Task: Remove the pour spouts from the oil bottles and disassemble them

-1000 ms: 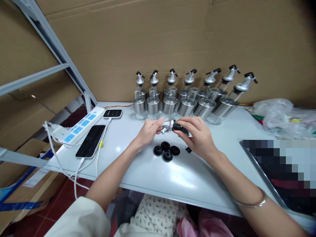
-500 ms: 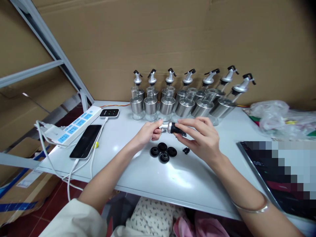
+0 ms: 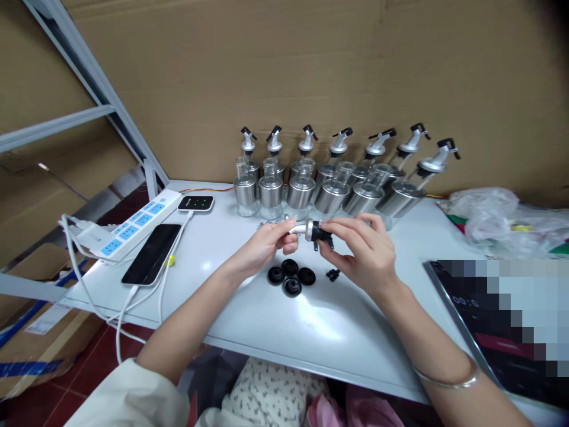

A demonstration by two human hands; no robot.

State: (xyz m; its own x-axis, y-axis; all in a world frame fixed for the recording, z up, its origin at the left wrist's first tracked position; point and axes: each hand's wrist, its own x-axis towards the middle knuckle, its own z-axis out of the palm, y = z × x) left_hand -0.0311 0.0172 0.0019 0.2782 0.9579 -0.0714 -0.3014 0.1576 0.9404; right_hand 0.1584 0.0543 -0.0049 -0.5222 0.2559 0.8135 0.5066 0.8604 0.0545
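Between my hands, above the table, lies a silver and black pourer spout (image 3: 308,229) on its side. My left hand (image 3: 275,240) pinches its slim silver end. The fingers of my right hand (image 3: 361,246) close around its black end. Below the spout, several round black caps (image 3: 290,277) rest together on the table, with a small cluster of tiny black parts (image 3: 332,274) to their right. Behind my hands stand open glass bottles with steel sleeves (image 3: 271,190), and a back row of similar bottles carries silver pourers with black levers (image 3: 340,139).
On the left lie a power strip (image 3: 133,228), a phone (image 3: 152,254), a small white device (image 3: 196,204) and white cables. At right are clear plastic bags (image 3: 498,213) and a dark screen, partly pixelated (image 3: 466,320). A cardboard wall (image 3: 284,71) closes the back.
The spout has turned a little in my hands, so small black prongs now show below its black end. Both hands stay on it, and the view has shifted slightly.
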